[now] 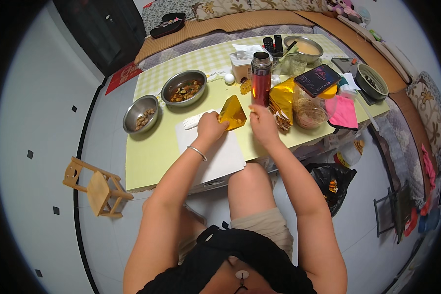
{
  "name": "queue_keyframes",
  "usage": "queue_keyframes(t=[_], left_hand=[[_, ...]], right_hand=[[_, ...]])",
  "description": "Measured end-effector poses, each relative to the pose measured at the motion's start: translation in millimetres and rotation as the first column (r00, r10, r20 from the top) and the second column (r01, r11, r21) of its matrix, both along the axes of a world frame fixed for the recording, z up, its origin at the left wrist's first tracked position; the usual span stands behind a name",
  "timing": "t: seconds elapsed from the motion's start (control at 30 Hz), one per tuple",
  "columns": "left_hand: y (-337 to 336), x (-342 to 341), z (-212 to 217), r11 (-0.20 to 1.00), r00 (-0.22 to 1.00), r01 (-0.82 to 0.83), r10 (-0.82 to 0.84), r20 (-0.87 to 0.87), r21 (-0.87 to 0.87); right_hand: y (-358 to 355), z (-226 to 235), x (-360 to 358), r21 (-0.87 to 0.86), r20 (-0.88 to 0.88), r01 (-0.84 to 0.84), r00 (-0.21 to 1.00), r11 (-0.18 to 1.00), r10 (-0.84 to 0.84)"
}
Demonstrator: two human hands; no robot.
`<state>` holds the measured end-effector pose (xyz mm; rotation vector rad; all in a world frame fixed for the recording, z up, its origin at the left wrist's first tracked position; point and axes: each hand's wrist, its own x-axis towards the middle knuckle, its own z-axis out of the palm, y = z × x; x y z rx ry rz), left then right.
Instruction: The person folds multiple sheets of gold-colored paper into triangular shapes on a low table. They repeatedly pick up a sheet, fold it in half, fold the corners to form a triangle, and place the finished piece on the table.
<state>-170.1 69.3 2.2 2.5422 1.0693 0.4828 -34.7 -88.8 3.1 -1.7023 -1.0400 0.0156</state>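
Note:
My left hand pinches the lower left edge of a shiny gold foil piece, folded to a point at its top. Just right of the foil, my right hand is closed, thumb and fingertips pressed together; whatever they may hold is too small to make out. Behind that hand stands a red thermos, upright. A stack of gold foil sheets lies beside it. Under my left wrist a white sheet covers part of the table, with a folded white strip at its upper edge.
Left on the table stand a steel bowl of brown pieces and a bowl of dark liquid. To the right are a clear tub, a tablet and a pink cloth. A black bag sits on the floor.

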Motion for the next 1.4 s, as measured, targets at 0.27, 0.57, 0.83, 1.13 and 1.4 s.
queue_keyframes(t=[0.27, 0.57, 0.83, 1.13, 1.4], left_hand=[[-8, 7, -2, 0.937, 0.997, -0.024, 0.046, 0.054, -0.349], [-14, -1, -20, 0.802, 0.866, 0.212, 0.111, 0.488, -0.558], [-48, -33, 16, 0.885, 0.861, 0.318, -0.420, 0.286, 0.341], [-47, -88, 4, 0.892, 0.873, 0.448, -0.451, 0.185, 0.060], [-44, -86, -15, 0.915, 0.872, 0.403, -0.380, 0.310, -0.011]], right_hand=[[20, -43, -12, -0.117, -0.392, -0.111, 0.918, 0.987, 0.057], [24, -56, -12, 0.085, -0.740, -0.118, 0.658, 0.989, 0.142], [2, -11, -31, 0.342, -0.854, -0.077, 0.390, 0.937, 0.344], [-38, -42, -11, 0.157, -0.488, -0.411, 0.758, 0.898, 0.432], [-45, -33, -16, -0.127, -0.035, -0.331, 0.944, 0.935, 0.329]])
